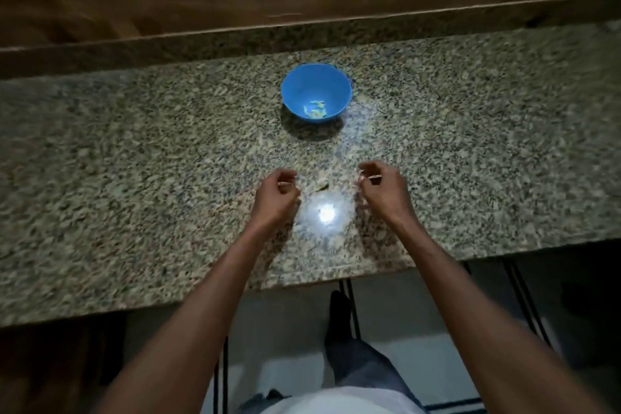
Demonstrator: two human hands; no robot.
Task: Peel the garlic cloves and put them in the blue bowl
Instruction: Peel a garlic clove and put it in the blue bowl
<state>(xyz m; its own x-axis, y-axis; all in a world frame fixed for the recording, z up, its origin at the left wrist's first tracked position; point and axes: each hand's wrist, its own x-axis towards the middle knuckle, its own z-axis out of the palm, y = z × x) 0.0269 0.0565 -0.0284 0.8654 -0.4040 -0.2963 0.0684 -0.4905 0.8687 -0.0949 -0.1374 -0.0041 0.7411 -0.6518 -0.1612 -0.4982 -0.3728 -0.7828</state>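
The small pale piece (323,184) (a clove or only skin, I cannot tell) lies on the bench (134,144) between both hands, slightly nearer the left hand (277,193). The fingers of the left hand and of the right hand (381,186) are curled; whether they hold something, I cannot tell. The blue bowl (295,87) stands beyond, with pale pieces inside.

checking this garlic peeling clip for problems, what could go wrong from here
1. The granite counter is speckled like the pale scraps between the left hand and right hand, so pieces could be overlooked.
2. Dim light plus the bright glare may hide bits.
3. The blue bowl sits beyond both hands; a carried clove might drop short.
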